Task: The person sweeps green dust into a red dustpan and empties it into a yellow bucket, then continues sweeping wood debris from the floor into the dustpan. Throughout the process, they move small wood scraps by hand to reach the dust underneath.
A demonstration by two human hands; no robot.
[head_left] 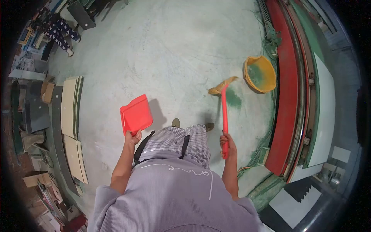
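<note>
My left hand [133, 138] is closed on the near edge of a red dustpan [137, 114], which hangs above the floor to the left of my legs. In my right hand [228, 144] is the red handle of a hand broom [224, 112], fingers wrapped round it near its lower end. The broom's tan bristles [222, 86] point away from me, beside a patch of green powder [233, 98] on the floor. Further right stands a yellow bucket [248, 79] with green powder inside; neither hand touches it.
A long red machine [281, 85] runs along the right side, with cables and green dust at its base. Stacked boards [69, 108] lie on the left. Another person [58, 29] stands at the far left beside cluttered shelves. Pale concrete floor [174, 54] lies between.
</note>
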